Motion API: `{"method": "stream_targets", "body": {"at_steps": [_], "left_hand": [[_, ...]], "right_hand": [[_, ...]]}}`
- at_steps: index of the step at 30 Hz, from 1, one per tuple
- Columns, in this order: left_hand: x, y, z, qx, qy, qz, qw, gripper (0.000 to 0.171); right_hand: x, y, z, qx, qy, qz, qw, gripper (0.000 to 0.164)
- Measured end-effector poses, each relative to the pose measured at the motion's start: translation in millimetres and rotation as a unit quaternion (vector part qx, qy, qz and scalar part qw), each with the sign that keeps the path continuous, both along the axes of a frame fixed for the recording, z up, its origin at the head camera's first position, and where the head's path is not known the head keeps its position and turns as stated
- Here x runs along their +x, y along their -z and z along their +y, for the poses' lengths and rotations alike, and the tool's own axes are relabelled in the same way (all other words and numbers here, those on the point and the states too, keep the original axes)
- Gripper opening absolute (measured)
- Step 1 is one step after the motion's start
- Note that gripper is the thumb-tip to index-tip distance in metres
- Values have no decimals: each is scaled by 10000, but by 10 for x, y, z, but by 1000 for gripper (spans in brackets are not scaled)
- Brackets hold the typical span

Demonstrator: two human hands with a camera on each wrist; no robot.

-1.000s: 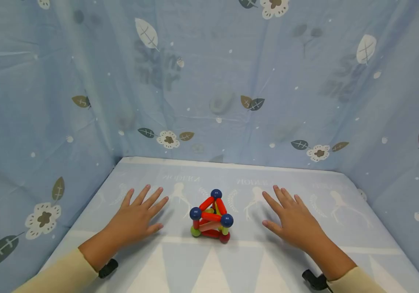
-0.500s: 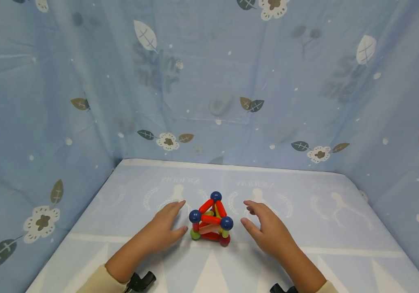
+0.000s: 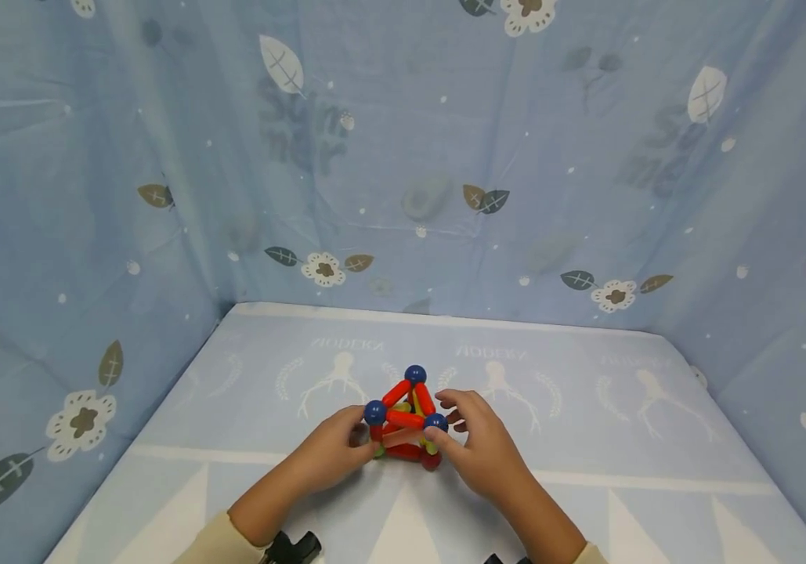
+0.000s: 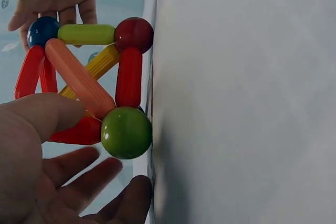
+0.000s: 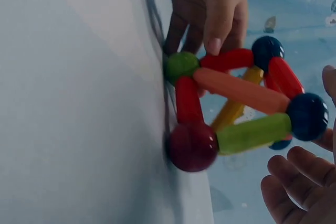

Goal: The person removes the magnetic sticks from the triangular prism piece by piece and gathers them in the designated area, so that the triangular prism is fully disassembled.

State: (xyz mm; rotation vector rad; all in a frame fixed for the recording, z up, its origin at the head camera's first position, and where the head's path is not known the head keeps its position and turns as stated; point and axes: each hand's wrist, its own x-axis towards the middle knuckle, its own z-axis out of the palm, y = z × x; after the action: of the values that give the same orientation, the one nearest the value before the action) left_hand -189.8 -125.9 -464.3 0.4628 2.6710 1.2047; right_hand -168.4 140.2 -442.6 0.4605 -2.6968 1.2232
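A magnetic stick-and-ball frame [image 3: 406, 421] stands on the table, with blue balls on top and red, green and yellow rods between. My left hand [image 3: 328, 454] holds its left side. In the left wrist view, the thumb lies over a lower red rod [image 4: 86, 131] beside the green ball [image 4: 126, 132], with the other fingers curved on the rod's far side. My right hand [image 3: 483, 446] is at the right side, its thumb in front of the right blue ball [image 5: 308, 116]. Its relaxed fingers [image 5: 294, 174] are spread, apart from the frame in the right wrist view.
The pale patterned table cover [image 3: 656, 423] extends around the frame. Blue floral curtains [image 3: 403, 157] enclose the back and both sides. A black wrist camera [image 3: 293, 547] sits below the left hand.
Both hands have moved inward from flat, spread poses at either side. The left fingers have curled round the frame's left side; the right hand has come up to its right. The frame has stayed put.
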Motion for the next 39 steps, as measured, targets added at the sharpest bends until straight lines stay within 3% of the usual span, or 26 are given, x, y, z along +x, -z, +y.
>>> {"method": "stream_targets", "body": {"at_steps": [3, 8, 14, 19, 23, 27, 31, 39], "left_hand": [[-13, 22, 12, -26, 96, -80, 9999, 31], [-12, 67, -12, -41, 162, -235, 9996, 38], [-14, 61, 1, 44, 394, 5, 9992, 34], [-2, 64, -16, -201, 412, 253, 9986, 28], [10, 72, -62, -318, 297, 338, 9985, 30], [18, 81, -101, -62, 230, 188, 9995, 40], [31, 93, -104, 175, 244, 25, 9995, 50], [36, 116, -75, 41, 217, 93, 9997, 41]], "right_hand": [[6, 16, -68, 7, -47, -23, 10000, 52], [21, 55, -142, 149, 42, 83, 9998, 51], [25, 61, -173, 146, 405, 523, 9977, 39], [11, 73, -212, 192, 473, 930, 9944, 34], [-5, 47, -248, 111, 239, 740, 9969, 27], [-5, 32, -277, 48, -1, 596, 9982, 19], [15, 32, -280, 104, 9, 690, 9976, 18], [27, 29, -282, -84, 82, 566, 9983, 18]]}}
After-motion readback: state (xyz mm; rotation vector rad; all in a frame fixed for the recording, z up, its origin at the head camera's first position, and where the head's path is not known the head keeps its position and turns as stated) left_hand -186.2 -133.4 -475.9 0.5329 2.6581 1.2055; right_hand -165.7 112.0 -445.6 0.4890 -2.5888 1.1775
